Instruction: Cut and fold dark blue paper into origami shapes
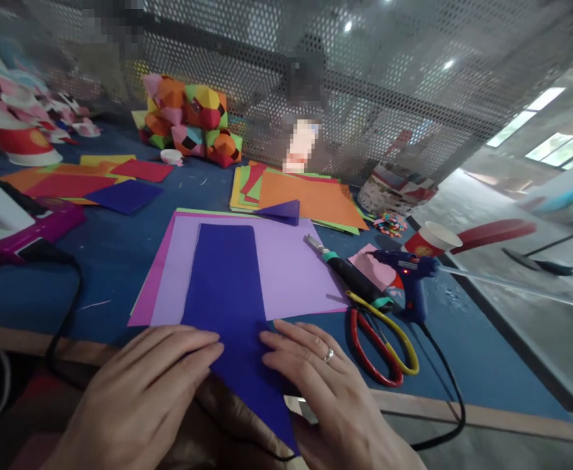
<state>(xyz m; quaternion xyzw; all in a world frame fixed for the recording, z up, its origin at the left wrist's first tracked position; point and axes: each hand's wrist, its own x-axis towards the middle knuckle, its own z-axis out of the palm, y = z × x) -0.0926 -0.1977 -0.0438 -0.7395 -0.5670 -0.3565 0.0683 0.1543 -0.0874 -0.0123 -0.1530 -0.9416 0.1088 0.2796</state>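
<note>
A dark purple paper strip (pixel 225 287) lies lengthwise on a lilac sheet (pixel 291 267), and its near end hangs over the table edge in a folded point. My left hand (pixel 144 391) lies flat with its fingers stretched out, pressing the strip's near left part. Just to the right, my right hand (pixel 325 385), with a ring on one finger, presses flat on the fold. Neither hand grips anything.
Red and yellow scissors (pixel 382 346), a craft knife (pixel 348 271) and a blue glue gun (pixel 411 274) with its cord lie right of the sheets. Stacks of coloured paper (pixel 310 196), a folded purple piece (pixel 279 212), paper balls (pixel 188 121), paper cups (pixel 431 238) and a mesh screen (pixel 365 85) stand farther back.
</note>
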